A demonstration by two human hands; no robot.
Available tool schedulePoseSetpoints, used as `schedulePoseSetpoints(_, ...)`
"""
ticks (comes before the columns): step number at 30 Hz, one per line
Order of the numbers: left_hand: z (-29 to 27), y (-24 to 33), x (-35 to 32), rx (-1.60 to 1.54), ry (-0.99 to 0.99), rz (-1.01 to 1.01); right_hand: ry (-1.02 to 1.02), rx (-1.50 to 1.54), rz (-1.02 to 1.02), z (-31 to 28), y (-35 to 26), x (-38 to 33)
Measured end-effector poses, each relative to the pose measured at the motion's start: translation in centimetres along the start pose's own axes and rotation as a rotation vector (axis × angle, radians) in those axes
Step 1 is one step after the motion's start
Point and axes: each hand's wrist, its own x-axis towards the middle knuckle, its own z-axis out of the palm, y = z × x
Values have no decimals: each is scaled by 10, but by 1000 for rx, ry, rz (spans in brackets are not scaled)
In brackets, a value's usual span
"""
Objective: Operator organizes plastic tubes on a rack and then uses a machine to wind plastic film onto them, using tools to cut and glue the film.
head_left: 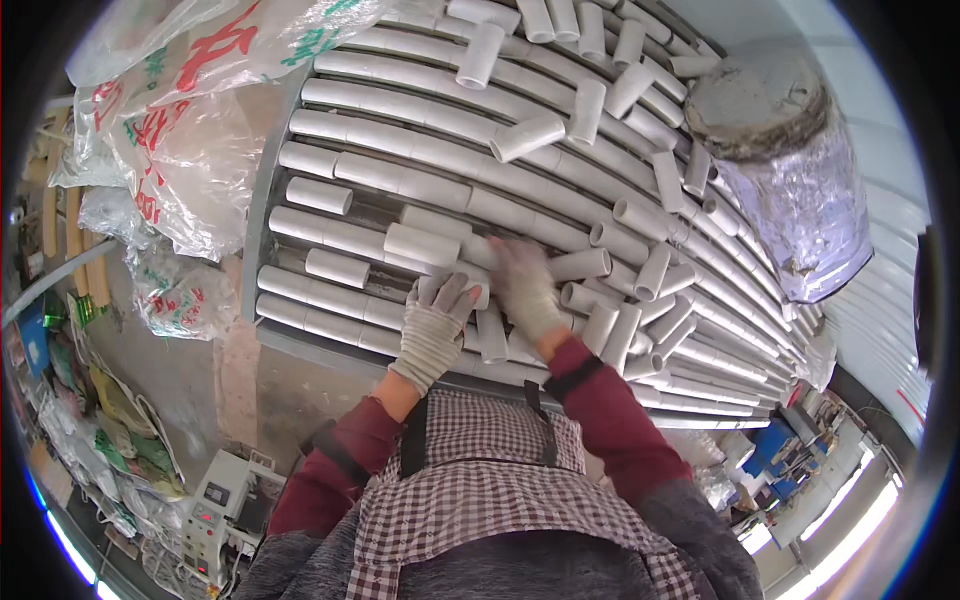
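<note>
My left hand [432, 330], in a white knit glove with bare fingertips, has its fingers closed round a short white tube [474, 286]. Just right of it, my right hand [526, 288] wears a similar glove and is smeared by motion. Its fingertips reach a white tube [480, 251] lying in a row; whether they grip it I cannot make out. Directly left of that, a loose white tube [422, 244] rests on top of the rows. Shorter gaps show around single tubes [337, 267] toward the left end.
Long rows of white tubes fill the rack [272, 180], with several loose ones [528, 137] piled on top. A plastic-wrapped roll [800, 190] stands at the right. Printed plastic bags [180, 130] hang over the left side. A control box [215, 510] stands at lower left.
</note>
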Motion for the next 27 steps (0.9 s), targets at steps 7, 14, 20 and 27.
schedulePoseSetpoints(7, 9, 3, 9, -127, -114, 283, 277, 24, -187, -9, 36, -42)
schedulePoseSetpoints(14, -40, -81, 25, 233, 286, -450, 250, -107, -209, -15, 110, -98)
schedulePoseSetpoints(20, 3, -29, 1, -54, 262, -344, 80, 42, -265, -2, 92, -111)
schedulePoseSetpoints(27, -11, -35, -37, -340, 186, -718, 186, 172, -264, -7, 121, -128)
